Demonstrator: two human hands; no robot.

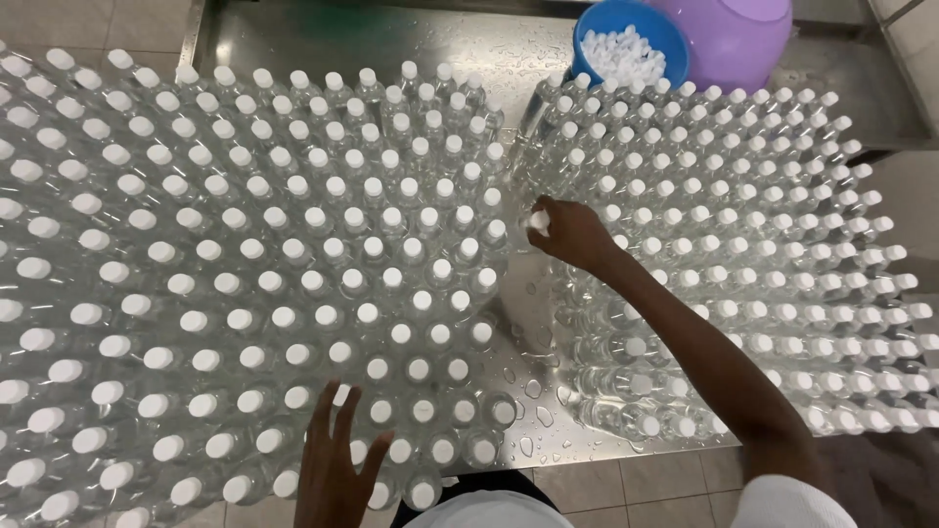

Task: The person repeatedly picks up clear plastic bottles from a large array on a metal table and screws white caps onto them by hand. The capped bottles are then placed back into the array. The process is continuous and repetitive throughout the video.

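You're mid-capping: your right hand (570, 233) pinches a white cap (539, 221) onto a bottle at 12 o'clock; left hand (333, 467) rests open at 7 o'clock. Next, seat it squarely.

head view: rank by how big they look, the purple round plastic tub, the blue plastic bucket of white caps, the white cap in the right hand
1. Purple round plastic tub, though the frame edge cuts it off.
2. Blue plastic bucket of white caps, also partly cut off, so the gap between these two is unsure.
3. White cap at the right hand, by far the smallest.
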